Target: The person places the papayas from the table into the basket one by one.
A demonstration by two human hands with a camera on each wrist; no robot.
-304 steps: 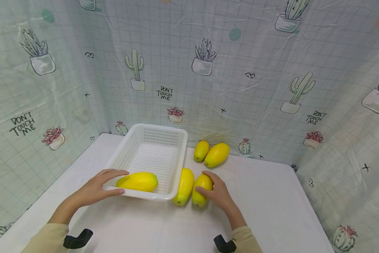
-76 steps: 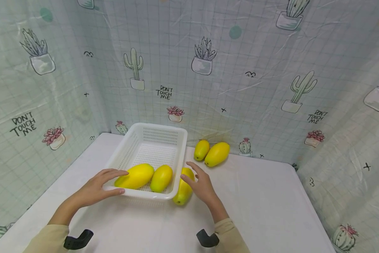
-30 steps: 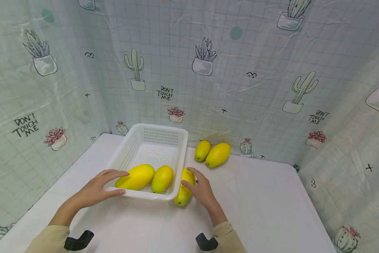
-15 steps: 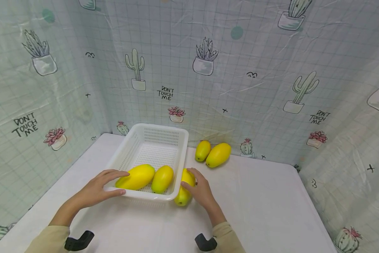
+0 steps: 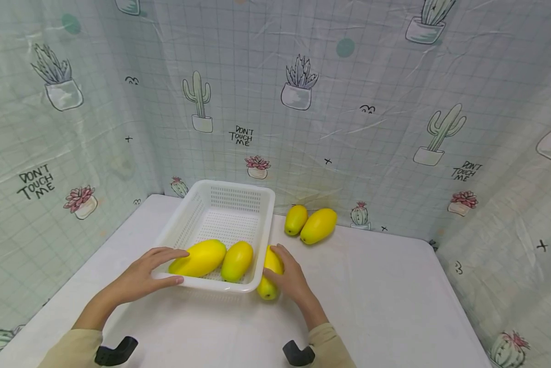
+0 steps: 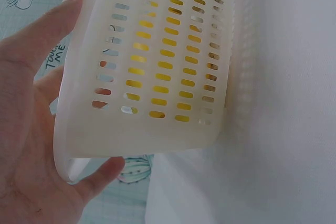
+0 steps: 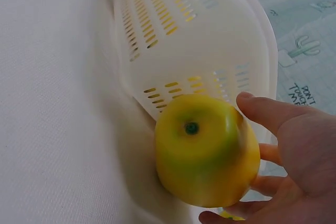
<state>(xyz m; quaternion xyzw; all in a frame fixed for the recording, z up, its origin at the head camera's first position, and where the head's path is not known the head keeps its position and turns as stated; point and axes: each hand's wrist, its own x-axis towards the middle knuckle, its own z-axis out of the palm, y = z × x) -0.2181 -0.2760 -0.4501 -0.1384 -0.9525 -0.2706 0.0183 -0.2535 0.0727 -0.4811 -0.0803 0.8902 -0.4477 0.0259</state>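
My left hand (image 5: pixel 139 276) holds the near-left corner of a white plastic basket (image 5: pixel 206 284); in the left wrist view its thumb and fingers spread around the rim. Inside the basket lie a long yellow mango (image 5: pixel 199 258) and a shorter one with a greenish end (image 5: pixel 237 261). My right hand (image 5: pixel 291 276) grips another yellow mango (image 5: pixel 268 291) just outside the basket's right wall, thumb on the near side and fingers around the far side. The right wrist view shows that mango's dimpled end (image 7: pixel 199 145) with a dark stem spot, close against the slotted wall.
Two more mangoes, one small (image 5: pixel 295 221) and one larger (image 5: pixel 318 226), lie side by side at the table's back edge. A patterned curtain (image 5: pixel 372 133) rises behind and on both sides of the white table (image 5: pixel 376 301).
Since ten seconds ago, the shorter mango has gone from the table into the basket. The right hand has moved to the mango beside the basket and closed around it, shifting it slightly. Left hand unmoved.
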